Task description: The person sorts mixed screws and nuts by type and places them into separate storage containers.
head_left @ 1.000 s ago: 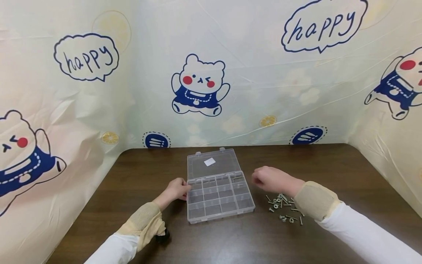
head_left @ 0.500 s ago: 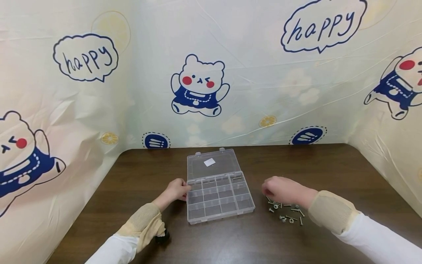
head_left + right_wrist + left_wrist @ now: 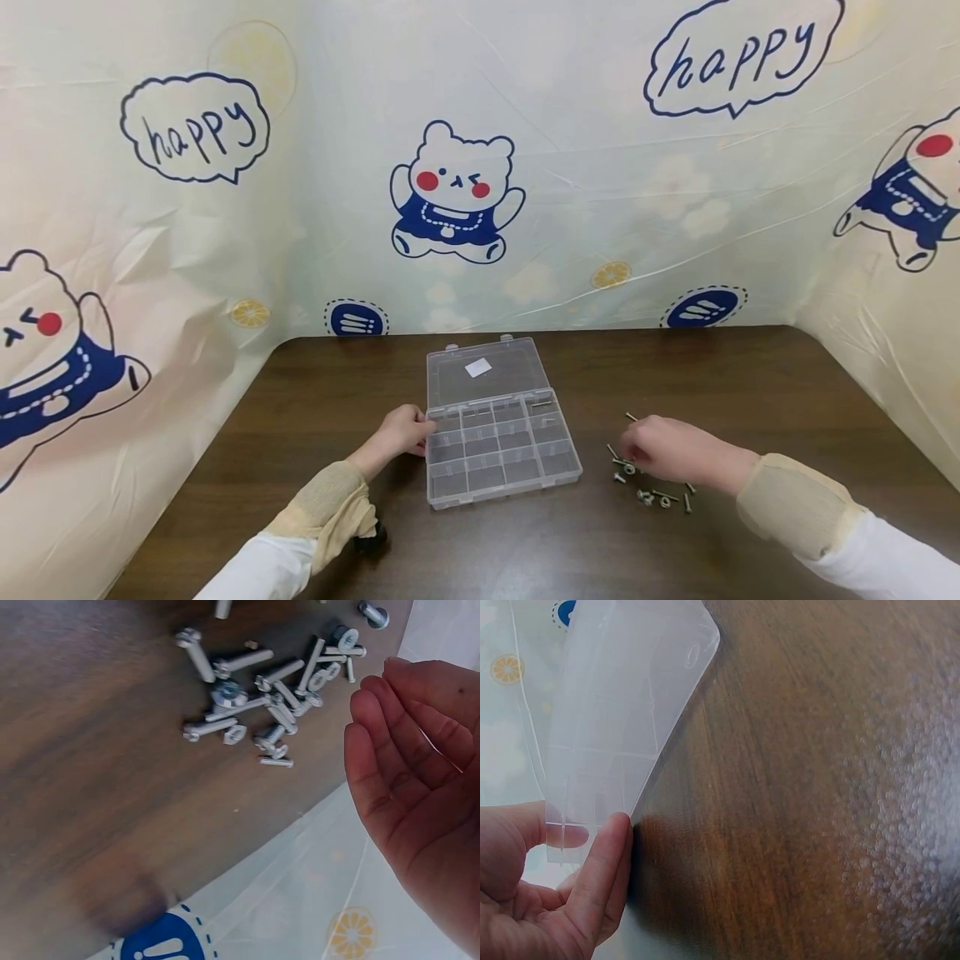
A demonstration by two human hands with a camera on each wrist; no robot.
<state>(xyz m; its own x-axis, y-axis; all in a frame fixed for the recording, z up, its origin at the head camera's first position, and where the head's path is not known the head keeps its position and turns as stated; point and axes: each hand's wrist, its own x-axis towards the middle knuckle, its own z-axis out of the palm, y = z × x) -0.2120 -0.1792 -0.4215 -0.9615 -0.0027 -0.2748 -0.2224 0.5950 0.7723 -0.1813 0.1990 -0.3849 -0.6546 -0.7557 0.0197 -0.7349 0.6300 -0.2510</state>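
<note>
A clear plastic compartment box point(image 3: 504, 450) lies on the table with its lid point(image 3: 483, 375) folded back. My left hand point(image 3: 406, 429) grips the box's left side; in the left wrist view its thumb and fingers point(image 3: 607, 851) are on opposite sides of the clear wall. Thin metal pieces show in the back row, one in the right corner compartment. My right hand point(image 3: 678, 450) is low over loose screws, nuts and washers point(image 3: 645, 497) right of the box. Its fingers point(image 3: 375, 750) curve loosely towards the thumb, with nothing visible between them. One screw point(image 3: 631, 417) shows just beyond the hand.
The hardware, with several bolts point(image 3: 240, 661) and washers, is spread over the dark wooden table point(image 3: 517, 550). A small black object point(image 3: 371, 537) is by the left wrist. A patterned curtain point(image 3: 585, 208) stands behind the table and along both sides.
My right hand has moved right and towards me, from beside the box to over the loose hardware. My left hand and the box have stayed in place.
</note>
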